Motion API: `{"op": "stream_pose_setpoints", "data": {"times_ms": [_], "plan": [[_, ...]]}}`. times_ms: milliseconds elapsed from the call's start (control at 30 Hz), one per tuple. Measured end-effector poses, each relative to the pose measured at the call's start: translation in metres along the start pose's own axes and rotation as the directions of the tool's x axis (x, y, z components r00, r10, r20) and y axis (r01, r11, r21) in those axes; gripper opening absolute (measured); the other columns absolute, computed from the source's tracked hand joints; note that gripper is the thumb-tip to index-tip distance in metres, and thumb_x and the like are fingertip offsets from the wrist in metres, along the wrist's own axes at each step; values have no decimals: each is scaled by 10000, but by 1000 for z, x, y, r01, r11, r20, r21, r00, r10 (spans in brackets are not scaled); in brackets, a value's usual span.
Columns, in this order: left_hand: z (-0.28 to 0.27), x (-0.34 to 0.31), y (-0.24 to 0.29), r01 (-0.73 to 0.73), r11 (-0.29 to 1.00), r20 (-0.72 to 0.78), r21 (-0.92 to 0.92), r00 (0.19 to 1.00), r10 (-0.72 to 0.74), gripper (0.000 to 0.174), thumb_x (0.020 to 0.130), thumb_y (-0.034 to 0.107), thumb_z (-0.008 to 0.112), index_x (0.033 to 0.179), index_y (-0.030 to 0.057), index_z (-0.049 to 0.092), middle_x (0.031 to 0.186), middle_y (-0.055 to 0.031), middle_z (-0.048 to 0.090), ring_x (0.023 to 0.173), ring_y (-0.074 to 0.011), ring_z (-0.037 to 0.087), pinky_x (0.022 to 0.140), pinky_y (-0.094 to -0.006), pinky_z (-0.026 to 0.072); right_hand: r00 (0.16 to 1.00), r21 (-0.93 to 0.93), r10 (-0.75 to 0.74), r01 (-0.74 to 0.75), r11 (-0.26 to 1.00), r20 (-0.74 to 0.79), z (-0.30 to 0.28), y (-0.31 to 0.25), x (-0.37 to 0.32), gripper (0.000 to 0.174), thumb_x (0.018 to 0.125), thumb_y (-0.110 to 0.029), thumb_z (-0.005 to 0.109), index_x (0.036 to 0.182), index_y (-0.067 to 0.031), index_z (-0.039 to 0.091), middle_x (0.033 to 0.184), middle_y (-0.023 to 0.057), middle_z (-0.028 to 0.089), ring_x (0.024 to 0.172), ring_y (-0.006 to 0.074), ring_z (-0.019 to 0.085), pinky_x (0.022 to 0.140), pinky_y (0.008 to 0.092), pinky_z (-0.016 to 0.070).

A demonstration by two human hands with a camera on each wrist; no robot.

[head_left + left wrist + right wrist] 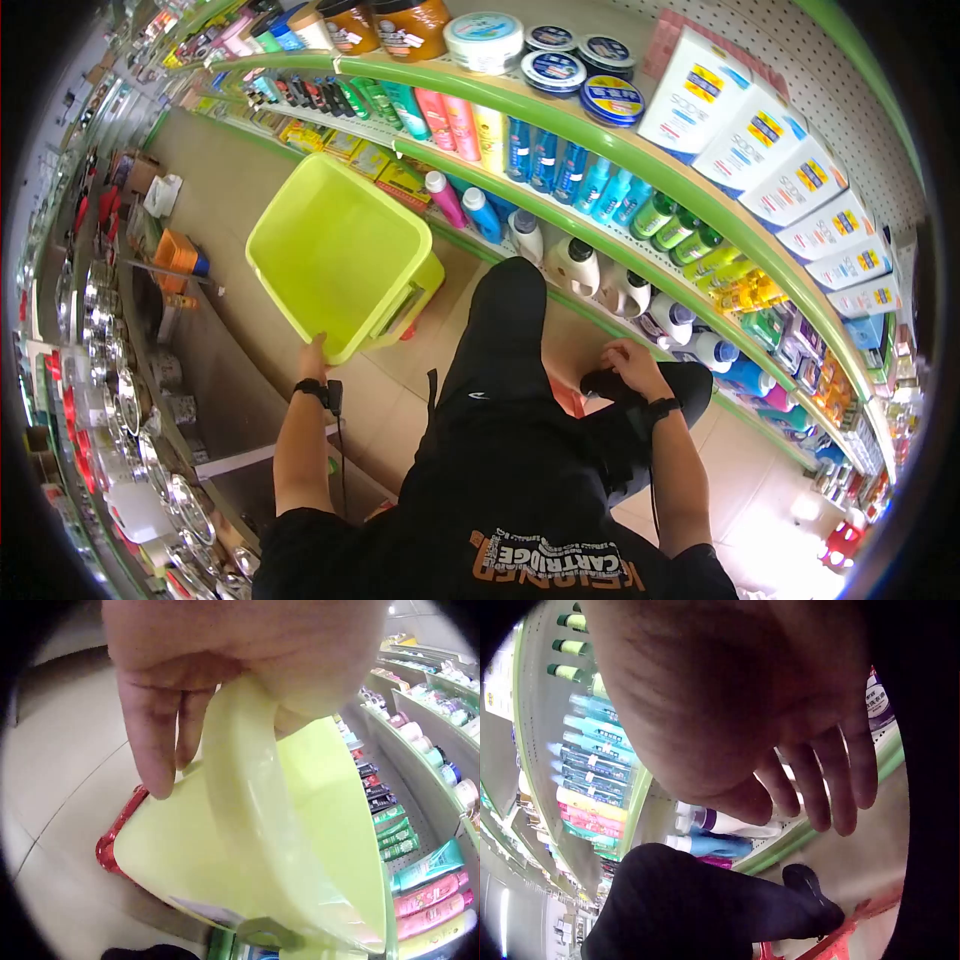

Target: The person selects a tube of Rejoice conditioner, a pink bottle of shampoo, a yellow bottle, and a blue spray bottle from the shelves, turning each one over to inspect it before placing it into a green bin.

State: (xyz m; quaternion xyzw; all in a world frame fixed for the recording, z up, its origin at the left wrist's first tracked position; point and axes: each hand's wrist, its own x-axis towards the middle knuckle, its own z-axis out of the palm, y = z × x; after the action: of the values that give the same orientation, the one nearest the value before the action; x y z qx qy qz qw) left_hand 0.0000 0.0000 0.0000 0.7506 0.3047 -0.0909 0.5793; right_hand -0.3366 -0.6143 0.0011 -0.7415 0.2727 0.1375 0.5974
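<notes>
A lime-green plastic bin (335, 240) stands in the aisle with its opening facing up, and no contents show in it. At its near rim, my left hand (315, 362) grips the edge. In the left wrist view the fingers (154, 739) hang down the outer wall, while the thumb side passes over the rim (244, 776). My right hand (632, 366) is over the bent right leg, holding nothing. The right wrist view shows its fingers (817, 780) loosely extended and slightly spread.
Curved green-edged shelves (600, 135) of bottles, tubes and jars run along the right. Large detergent bottles (575, 265) line the lowest shelf near my knees. Metalware shelving (110, 340) borders the left. A red plastic frame (840, 941) is by my foot; another red piece (112, 840) shows beside the bin.
</notes>
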Motion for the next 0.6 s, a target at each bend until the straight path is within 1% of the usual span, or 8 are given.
{"op": "stream_pose_setpoints", "data": {"times_ms": [67,100,167,233,267,367,467,600], "plan": [[-7,-5,13,-26,981,37,190,999,19,483,947,251,690,1332,-26,599,1154,-161,722,948,-299,759,749,-443,663,966,26,-120,129,991,-229,1,-13,5,167,1011,-96,665,1164,-47,711,1000,82,764,901,181,749,820,325,587],[23,-6,-3,21,991,62,131,998,-30,483,947,251,690,1332,-26,599,1154,-161,722,948,-299,759,749,-443,663,964,-55,-125,115,992,-235,-18,-43,5,167,1011,-96,665,1164,-47,711,1000,82,764,901,181,749,820,325,587],[20,-31,24,-6,993,123,117,992,-8,473,945,232,675,1327,-36,598,1132,-167,724,927,-287,758,720,-428,660,817,-289,-435,342,894,-380,11,-107,20,187,1043,-112,637,1178,16,659,979,93,742,880,157,734,764,306,587],[11,-27,20,-11,994,86,106,996,2,459,947,214,662,1325,-40,597,1135,-176,723,928,-285,760,697,-432,661,799,-215,-533,489,845,-277,54,-180,32,212,1043,-116,643,1214,7,650,1001,96,733,876,151,722,777,298,584],[11,-25,17,-20,996,157,85,988,6,468,966,222,646,1353,-31,578,1177,-168,716,975,-288,747,746,-419,651,857,-50,-491,489,871,-156,81,-208,41,205,1041,-116,643,1217,-13,658,996,99,738,897,166,736,783,306,591],[19,-43,25,-63,997,236,48,970,50,473,974,199,632,1375,-42,560,1208,-179,710,990,-290,745,727,-400,651,850,195,-368,316,929,377,153,-260,77,313,1057,-166,633,1316,5,592,1109,134,727,971,208,743,814,332,612],[40,-59,37,-126,992,341,5,933,117,436,994,172,613,1367,-47,570,1191,-153,728,957,-263,756,678,-352,649,877,198,-17,-89,976,480,214,-283,108,534,1053,-345,663,1351,71,508,1247,184,656,1083,268,714,886,408,615],[52,-76,59,-142,990,400,22,908,121,454,1009,204,612,1395,-29,554,1186,-151,726,935,-225,740,670,-340,638,893,335,117,-281,900,435,257,-277,142,532,1045,-405,681,1369,-6,544,1221,133,640,1073,265,701,927,413,595]]}}
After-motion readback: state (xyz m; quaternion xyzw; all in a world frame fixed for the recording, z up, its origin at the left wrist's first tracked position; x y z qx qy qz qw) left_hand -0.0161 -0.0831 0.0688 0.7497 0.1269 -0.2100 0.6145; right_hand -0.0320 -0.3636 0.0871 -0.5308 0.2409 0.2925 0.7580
